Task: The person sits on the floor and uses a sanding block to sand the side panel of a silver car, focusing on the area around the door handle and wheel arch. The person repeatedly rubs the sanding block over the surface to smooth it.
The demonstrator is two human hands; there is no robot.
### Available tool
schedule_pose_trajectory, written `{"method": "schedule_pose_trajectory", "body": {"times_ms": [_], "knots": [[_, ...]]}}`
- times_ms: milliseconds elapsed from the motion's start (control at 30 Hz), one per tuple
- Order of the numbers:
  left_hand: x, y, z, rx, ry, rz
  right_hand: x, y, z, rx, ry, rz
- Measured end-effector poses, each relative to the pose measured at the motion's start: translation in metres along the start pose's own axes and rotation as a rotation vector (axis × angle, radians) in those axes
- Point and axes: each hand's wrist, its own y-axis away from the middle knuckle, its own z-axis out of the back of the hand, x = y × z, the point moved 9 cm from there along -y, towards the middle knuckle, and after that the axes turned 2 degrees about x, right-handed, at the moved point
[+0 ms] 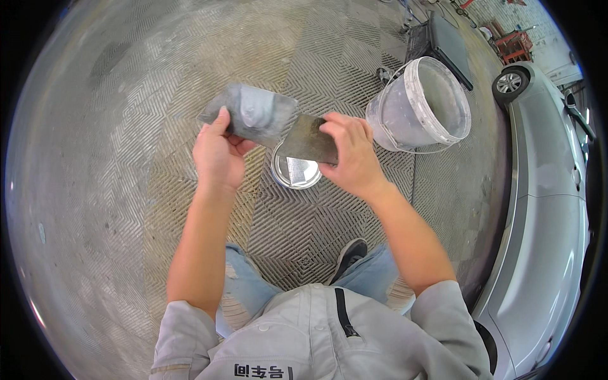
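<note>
My left hand point(219, 152) grips a flat grey plate point(278, 120) by its near left side, thumb on top and fingers beneath. A smooth mound of light grey paste, like body filler, point(256, 106) lies on the plate. In my right hand point(352, 151) is a thin, dark, squarish spreader point(308, 139), pinched at its right side. The spreader's left edge meets or overlaps the plate's right side; I cannot tell whether they touch. Below both stands a round tin point(296, 172) with a shiny metal top, partly hidden by the spreader.
A whitish plastic bucket point(399, 111) with a wire handle stands on the grid-tiled floor point(304, 234) to the right. Behind it is a black boxy object point(443, 44). A silver car point(544, 240) lines the right side. Red equipment point(513, 45) stands far right.
</note>
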Motion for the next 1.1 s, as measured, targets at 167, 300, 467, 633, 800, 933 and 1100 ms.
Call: {"method": "schedule_pose_trajectory", "body": {"times_ms": [167, 300, 467, 633, 800, 933, 1100], "knots": [[0.001, -0.005, 0.001, 0.083, 0.017, 0.108, -0.080, 0.020, -0.016, 0.278, -0.787, -0.682], [0.030, 0.000, -0.014, 0.199, -0.065, 0.304, -0.078, 0.008, -0.002, 0.108, -1.108, -0.550], [0.047, 0.010, -0.024, 0.284, -0.110, 0.408, -0.063, 0.012, -0.011, 0.339, -0.760, -0.537], [0.029, 0.005, -0.018, 0.232, 0.019, 0.291, -0.057, 0.016, -0.025, 0.431, -0.706, -0.508], [0.016, -0.003, -0.005, 0.103, 0.069, 0.185, -0.090, 0.019, -0.020, 0.129, -1.114, -0.660], [0.014, 0.003, -0.022, 0.250, 0.064, 0.128, -0.092, 0.025, -0.028, 0.098, -1.362, -0.811], [0.033, 0.026, -0.052, 0.485, -0.173, 0.078, -0.050, 0.026, -0.052, 0.396, -1.451, -0.904]]}}
